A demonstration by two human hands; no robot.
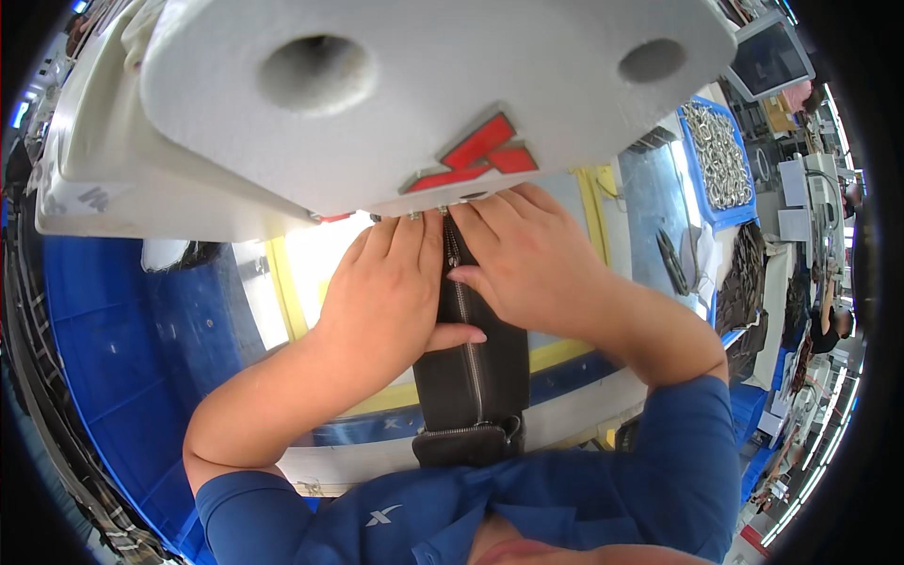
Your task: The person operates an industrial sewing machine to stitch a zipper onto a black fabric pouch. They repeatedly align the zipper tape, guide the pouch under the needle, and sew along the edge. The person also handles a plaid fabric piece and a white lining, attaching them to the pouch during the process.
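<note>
A black zippered piece (505,369), like part of a bag or pouch, runs from under the white sewing machine head (395,104) towards my body. The silver zip (474,372) lies along its length, with a pull near the machine end. A second zipped edge crosses the near end, which hangs at the table's front edge. My left hand (386,282) lies on the piece's left side, fingers stretched out, thumb across the zip. On the right side, my right hand (523,250) lies flat, thumb beside the zip. The machine head hides the fingertips and the needle area.
A large blue bin (104,348) stands on the left. At the upper right are a blue tray (699,212) of metal rings or buckles and a dark hand tool (672,262). Behind them sits a monitor (770,56). Another person (831,325) is at the far right.
</note>
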